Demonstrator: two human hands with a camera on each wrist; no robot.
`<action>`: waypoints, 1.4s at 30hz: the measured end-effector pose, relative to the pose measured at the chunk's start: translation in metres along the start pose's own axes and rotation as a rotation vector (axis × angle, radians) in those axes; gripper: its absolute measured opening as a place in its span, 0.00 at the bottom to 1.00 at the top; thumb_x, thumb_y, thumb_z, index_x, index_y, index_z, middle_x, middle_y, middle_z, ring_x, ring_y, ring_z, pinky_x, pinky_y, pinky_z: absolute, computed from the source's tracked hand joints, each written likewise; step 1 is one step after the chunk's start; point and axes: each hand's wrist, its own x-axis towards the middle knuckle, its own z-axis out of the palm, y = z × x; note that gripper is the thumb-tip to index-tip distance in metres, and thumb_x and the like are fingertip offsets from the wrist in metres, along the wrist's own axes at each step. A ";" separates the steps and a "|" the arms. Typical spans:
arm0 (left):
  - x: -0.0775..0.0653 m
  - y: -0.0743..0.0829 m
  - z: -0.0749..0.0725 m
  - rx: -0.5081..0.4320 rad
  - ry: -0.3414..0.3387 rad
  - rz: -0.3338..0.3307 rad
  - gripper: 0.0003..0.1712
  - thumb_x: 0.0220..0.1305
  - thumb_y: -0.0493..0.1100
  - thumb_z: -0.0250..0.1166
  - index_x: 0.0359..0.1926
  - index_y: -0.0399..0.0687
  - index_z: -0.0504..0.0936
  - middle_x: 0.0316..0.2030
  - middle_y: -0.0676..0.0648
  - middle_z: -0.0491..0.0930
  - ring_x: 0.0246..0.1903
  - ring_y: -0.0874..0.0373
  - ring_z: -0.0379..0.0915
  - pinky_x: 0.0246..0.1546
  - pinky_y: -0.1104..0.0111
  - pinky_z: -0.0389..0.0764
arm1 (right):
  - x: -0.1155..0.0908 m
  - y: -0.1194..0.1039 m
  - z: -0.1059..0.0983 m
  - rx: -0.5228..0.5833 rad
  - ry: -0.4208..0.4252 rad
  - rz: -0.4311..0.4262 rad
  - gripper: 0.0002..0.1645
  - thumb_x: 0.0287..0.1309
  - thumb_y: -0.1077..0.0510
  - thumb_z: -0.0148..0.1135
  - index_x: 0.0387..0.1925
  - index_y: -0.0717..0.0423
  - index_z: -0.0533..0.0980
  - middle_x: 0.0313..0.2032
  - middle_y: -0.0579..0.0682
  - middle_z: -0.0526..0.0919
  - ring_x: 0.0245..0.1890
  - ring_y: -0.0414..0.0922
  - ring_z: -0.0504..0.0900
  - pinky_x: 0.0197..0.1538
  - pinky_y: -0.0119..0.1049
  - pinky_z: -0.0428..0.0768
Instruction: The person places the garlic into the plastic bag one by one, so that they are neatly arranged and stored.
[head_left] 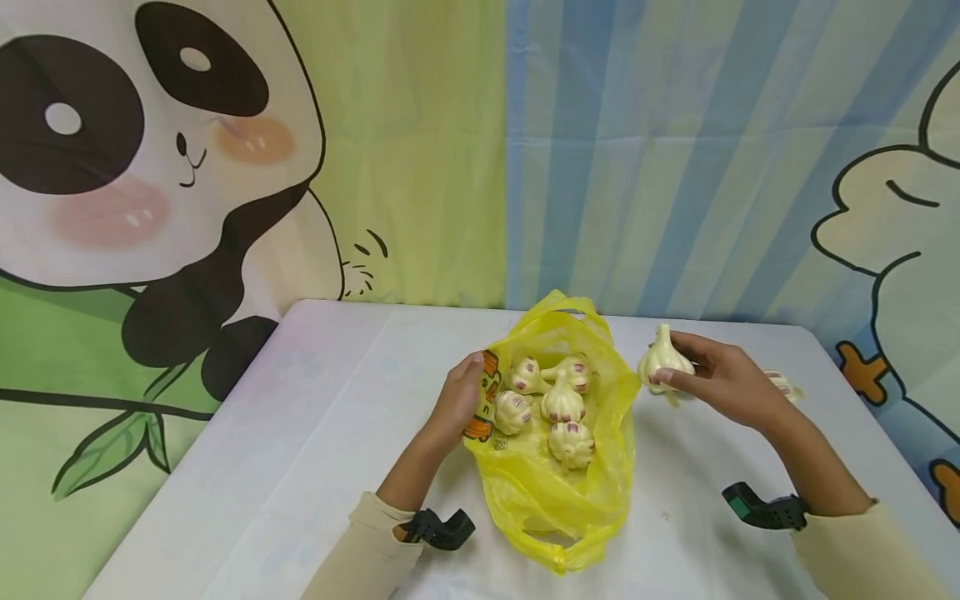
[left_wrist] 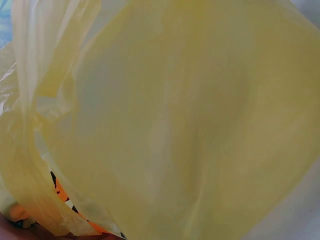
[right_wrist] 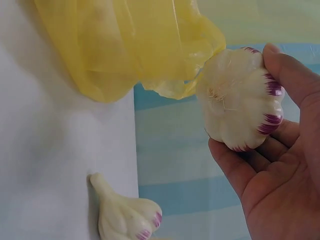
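Observation:
A yellow plastic bag (head_left: 558, 521) lies wide open on the table with several garlic bulbs (head_left: 562, 404) inside. At its left edge my left hand (head_left: 459, 400) grips the plastic by an orange printed patch (head_left: 486, 396). My right hand (head_left: 723, 379) holds a garlic bulb (head_left: 663, 362) by its sides, stem up, just off the bag's right rim. In the right wrist view, thumb and fingers are round this bulb (right_wrist: 237, 100), whose root end and purple streaks show. Yellow plastic (left_wrist: 175, 120) fills most of the left wrist view and hides most of the left hand.
Another garlic bulb (right_wrist: 127, 217) lies on the white table (head_left: 322, 450), partly hidden behind the right hand in the head view. Behind the table's far edge hangs a printed curtain (head_left: 637, 167) with a panda on the left. Black straps (head_left: 442, 529) sit on both wrists.

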 end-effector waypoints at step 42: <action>0.000 -0.002 -0.001 -0.045 -0.030 0.030 0.31 0.79 0.54 0.35 0.69 0.39 0.64 0.58 0.39 0.72 0.59 0.48 0.66 0.64 0.53 0.60 | 0.075 -0.058 0.060 0.057 -0.245 -0.203 0.41 0.63 0.47 0.65 0.71 0.59 0.62 0.64 0.56 0.71 0.57 0.50 0.75 0.53 0.46 0.77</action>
